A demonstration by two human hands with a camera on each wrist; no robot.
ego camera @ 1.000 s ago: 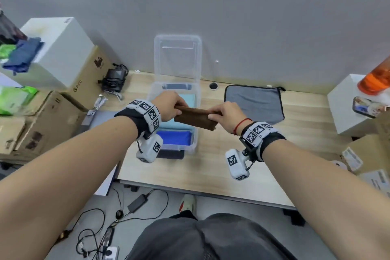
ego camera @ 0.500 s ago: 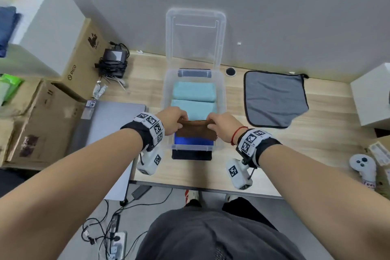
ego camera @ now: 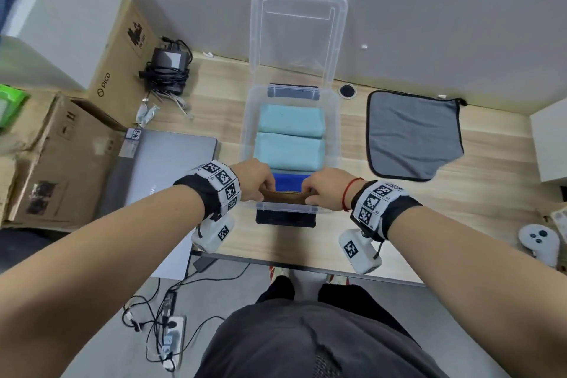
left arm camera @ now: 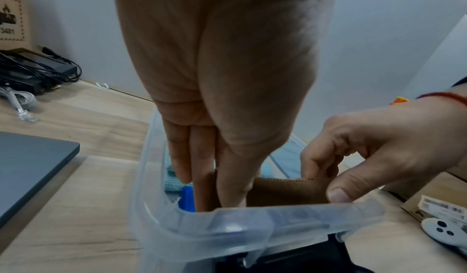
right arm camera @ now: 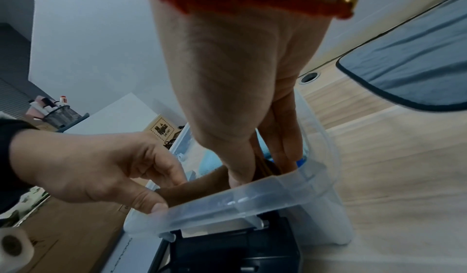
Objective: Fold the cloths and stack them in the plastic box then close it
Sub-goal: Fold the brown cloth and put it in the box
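Both hands hold a folded brown cloth [ego camera: 283, 196] just inside the near wall of the clear plastic box [ego camera: 335, 120]. The left hand [ego camera: 253, 179] pinches its left end and the right hand [ego camera: 325, 189] pinches its right end. In the box, a blue cloth [ego camera: 290, 182] lies behind the brown one, with two light green cloths [ego camera: 290, 135] farther back. The lid [ego camera: 299, 31] stands open. A gray cloth [ego camera: 412, 135] lies flat on the counter [ego camera: 429, 209], right of the box.
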